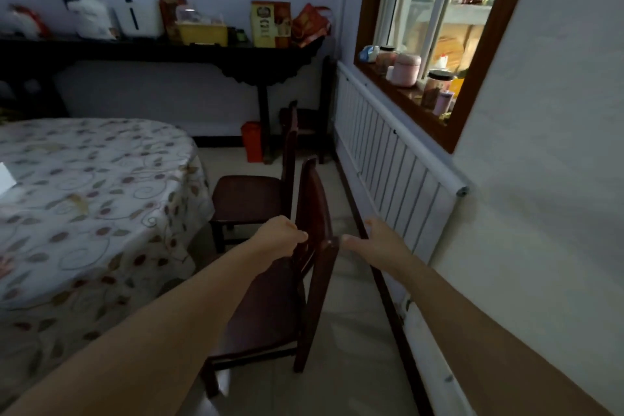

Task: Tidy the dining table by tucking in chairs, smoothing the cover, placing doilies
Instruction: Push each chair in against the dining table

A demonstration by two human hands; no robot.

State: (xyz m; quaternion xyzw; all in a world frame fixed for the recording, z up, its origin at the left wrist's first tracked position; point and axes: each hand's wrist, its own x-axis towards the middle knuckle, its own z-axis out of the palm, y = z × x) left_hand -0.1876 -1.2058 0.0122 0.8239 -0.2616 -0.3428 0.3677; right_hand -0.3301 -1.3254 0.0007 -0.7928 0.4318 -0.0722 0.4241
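A dark wooden chair stands just right of the round dining table, whose leaf-patterned cover hangs over the edge. My left hand grips the left side of this chair's backrest, fingers curled round the wood. My right hand hovers open at the backrest's right edge, thumb tip next to the wood. A second dark chair stands further along the table, its seat partly pulled out. A white object lies on the cover at the far left.
A white radiator runs along the right wall under a windowsill with jars. A dark console shelf with boxes and bags lines the back wall. A red bin and a third chair stand in the corner. Tiled floor lies between chairs and radiator.
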